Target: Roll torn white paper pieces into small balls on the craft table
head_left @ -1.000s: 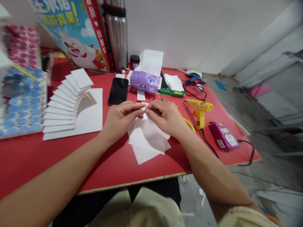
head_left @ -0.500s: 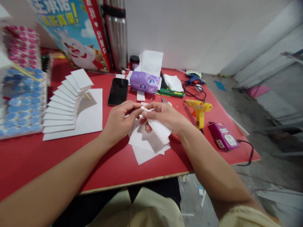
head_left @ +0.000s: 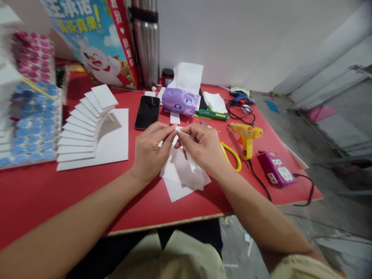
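My left hand (head_left: 154, 151) and my right hand (head_left: 203, 149) meet over the table, thumbs and fingertips pinched together on a thin white tissue (head_left: 192, 162). A gathered bit of it shows between the fingertips, and the rest hangs below my right palm. My fingers hide part of it. Under the hands lie overlapping white sheets (head_left: 176, 192). Beside my right wrist is the yellow handle (head_left: 238, 164) of what looks like scissors, mostly covered by that hand.
On the red table (head_left: 139, 209) are a fan-like white stepped model (head_left: 78, 141), phone (head_left: 147, 112), purple tissue pack (head_left: 181, 101), green cutter (head_left: 213, 114), yellow glue gun (head_left: 247, 135) and purple power socket (head_left: 276, 168). A steel flask (head_left: 147, 50) stands behind.
The tissue has been drawn in and narrowed; less of it spreads below my right hand. My right hand has tilted more upright, and the yellow handle now shows. The view has shifted slightly.
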Demonstrator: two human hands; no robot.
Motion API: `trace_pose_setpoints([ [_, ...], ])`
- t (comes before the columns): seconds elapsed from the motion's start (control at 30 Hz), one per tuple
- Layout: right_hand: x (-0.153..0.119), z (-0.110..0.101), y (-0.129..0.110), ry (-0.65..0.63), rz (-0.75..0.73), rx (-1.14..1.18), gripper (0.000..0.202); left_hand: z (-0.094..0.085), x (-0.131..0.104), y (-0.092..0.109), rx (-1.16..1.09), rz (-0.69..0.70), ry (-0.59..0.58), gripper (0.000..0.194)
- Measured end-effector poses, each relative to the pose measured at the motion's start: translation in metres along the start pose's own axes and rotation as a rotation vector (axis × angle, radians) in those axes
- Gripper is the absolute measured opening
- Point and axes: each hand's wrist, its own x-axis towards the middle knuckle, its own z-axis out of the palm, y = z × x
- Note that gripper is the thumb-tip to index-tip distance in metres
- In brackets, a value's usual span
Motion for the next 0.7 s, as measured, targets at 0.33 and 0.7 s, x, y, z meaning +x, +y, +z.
trace_pose_setpoints([
  [0.33,0.001,-0.008,0.005,-0.023,-0.002,0.049,0.013,-0.002,-0.001,-0.002,-0.12,0.019,-0.052,0.024],
  [0.7,0.006,-0.019,0.011,-0.191,-0.092,0.002,0.017,-0.007,0.006,-0.003,-0.413,-0.302,-0.159,0.014],
])
